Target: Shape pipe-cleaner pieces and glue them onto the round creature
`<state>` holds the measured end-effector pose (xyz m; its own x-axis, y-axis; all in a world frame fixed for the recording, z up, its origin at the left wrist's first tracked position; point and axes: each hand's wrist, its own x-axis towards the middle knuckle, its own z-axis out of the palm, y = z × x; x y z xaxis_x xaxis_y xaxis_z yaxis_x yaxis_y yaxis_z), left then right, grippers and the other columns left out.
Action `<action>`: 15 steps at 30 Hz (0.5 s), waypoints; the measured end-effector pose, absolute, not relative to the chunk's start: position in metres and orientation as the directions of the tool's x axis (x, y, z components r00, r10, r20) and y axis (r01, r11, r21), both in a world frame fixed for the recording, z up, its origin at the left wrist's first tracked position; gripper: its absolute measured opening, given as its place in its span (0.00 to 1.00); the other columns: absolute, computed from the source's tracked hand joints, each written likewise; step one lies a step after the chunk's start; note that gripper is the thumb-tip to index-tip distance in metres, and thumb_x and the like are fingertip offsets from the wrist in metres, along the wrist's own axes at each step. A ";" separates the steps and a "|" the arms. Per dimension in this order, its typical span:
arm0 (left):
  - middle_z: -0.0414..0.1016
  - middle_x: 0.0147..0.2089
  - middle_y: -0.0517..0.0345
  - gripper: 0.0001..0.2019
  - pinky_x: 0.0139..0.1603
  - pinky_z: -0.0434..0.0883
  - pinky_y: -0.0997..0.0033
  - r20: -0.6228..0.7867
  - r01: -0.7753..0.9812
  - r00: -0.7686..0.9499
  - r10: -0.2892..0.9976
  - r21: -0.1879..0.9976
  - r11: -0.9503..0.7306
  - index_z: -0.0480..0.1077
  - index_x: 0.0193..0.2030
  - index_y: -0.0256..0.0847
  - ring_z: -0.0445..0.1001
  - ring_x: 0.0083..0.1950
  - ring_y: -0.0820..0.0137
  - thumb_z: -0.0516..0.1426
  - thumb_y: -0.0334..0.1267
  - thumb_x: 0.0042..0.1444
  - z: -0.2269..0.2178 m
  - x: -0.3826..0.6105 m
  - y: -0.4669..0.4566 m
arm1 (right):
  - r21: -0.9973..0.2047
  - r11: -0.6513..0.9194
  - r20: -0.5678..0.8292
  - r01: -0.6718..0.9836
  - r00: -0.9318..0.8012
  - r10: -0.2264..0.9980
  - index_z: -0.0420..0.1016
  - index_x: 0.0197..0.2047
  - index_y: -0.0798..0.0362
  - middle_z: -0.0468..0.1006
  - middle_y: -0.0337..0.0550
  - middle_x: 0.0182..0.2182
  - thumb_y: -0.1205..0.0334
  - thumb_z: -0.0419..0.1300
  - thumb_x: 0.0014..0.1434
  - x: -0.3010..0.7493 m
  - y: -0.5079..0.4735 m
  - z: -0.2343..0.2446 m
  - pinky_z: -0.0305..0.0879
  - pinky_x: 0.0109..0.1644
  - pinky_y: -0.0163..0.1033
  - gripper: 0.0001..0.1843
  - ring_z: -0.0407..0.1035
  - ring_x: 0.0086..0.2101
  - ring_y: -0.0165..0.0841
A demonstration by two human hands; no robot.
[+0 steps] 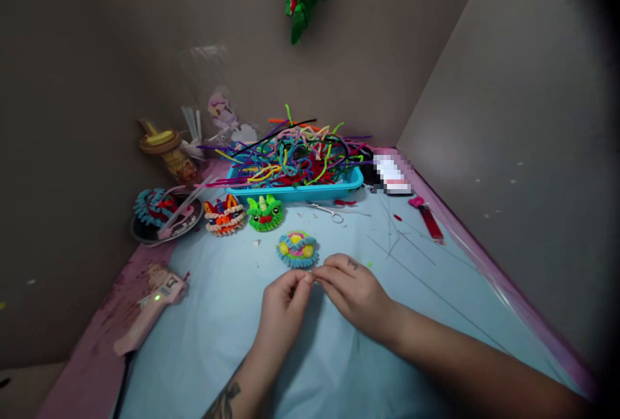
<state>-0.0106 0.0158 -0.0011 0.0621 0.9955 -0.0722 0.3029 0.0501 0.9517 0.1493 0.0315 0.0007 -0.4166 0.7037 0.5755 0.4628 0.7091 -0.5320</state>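
Note:
My left hand (283,306) and my right hand (351,290) meet fingertip to fingertip over the light blue table cover (217,341). Both pinch at one spot just in front of a round pipe-cleaner piece (297,248) in blue, pink and yellow. What the fingers pinch is too small to make out. Behind that piece sit a green pipe-cleaner figure (265,212) and an orange and white one (224,215).
A turquoise tray (310,190) heaped with coloured pipe cleaners stands at the back. Small scissors (330,211) lie before it. A pink glue gun (152,306) lies at left, a dark plate (165,219) with a blue figure behind it, a red lighter (429,219) at right.

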 end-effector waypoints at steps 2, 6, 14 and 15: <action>0.71 0.26 0.60 0.12 0.32 0.64 0.76 -0.061 0.327 0.063 0.996 0.944 0.038 0.71 0.29 0.37 0.66 0.30 0.71 0.52 0.41 0.56 0.000 -0.010 0.015 | -0.520 0.718 0.568 0.463 -0.441 0.696 0.72 0.44 0.51 0.72 0.45 0.32 0.71 0.51 0.61 0.149 0.032 0.002 0.69 0.41 0.40 0.12 0.67 0.35 0.34; 0.71 0.27 0.60 0.12 0.32 0.64 0.75 -0.052 0.340 0.075 0.996 0.940 0.023 0.71 0.29 0.37 0.67 0.30 0.71 0.51 0.41 0.57 0.000 -0.010 0.014 | -0.567 0.692 0.531 0.448 -0.444 0.722 0.71 0.41 0.51 0.71 0.44 0.31 0.72 0.51 0.61 0.149 0.034 0.003 0.68 0.41 0.40 0.10 0.67 0.35 0.34; 0.75 0.31 0.57 0.11 0.35 0.66 0.74 -0.060 0.370 0.093 0.994 0.929 0.022 0.73 0.33 0.37 0.70 0.32 0.69 0.53 0.41 0.56 -0.005 -0.010 0.015 | -0.599 0.653 0.519 0.463 -0.397 0.757 0.67 0.33 0.53 0.69 0.42 0.29 0.74 0.52 0.57 0.147 0.035 0.001 0.67 0.38 0.38 0.07 0.66 0.33 0.33; 0.75 0.30 0.57 0.11 0.34 0.65 0.74 -0.052 0.381 0.094 0.994 0.925 0.012 0.73 0.33 0.37 0.70 0.32 0.70 0.52 0.40 0.56 -0.004 -0.010 0.014 | -0.586 0.660 0.524 0.470 -0.402 0.751 0.67 0.33 0.53 0.69 0.42 0.29 0.74 0.52 0.57 0.147 0.035 0.001 0.67 0.38 0.38 0.07 0.66 0.33 0.33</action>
<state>-0.0099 0.0143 -0.0042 0.0943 0.9942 -0.0519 0.3805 0.0122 0.9247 0.1468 0.0347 0.0008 -0.4016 0.7514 0.5235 0.4703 0.6598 -0.5861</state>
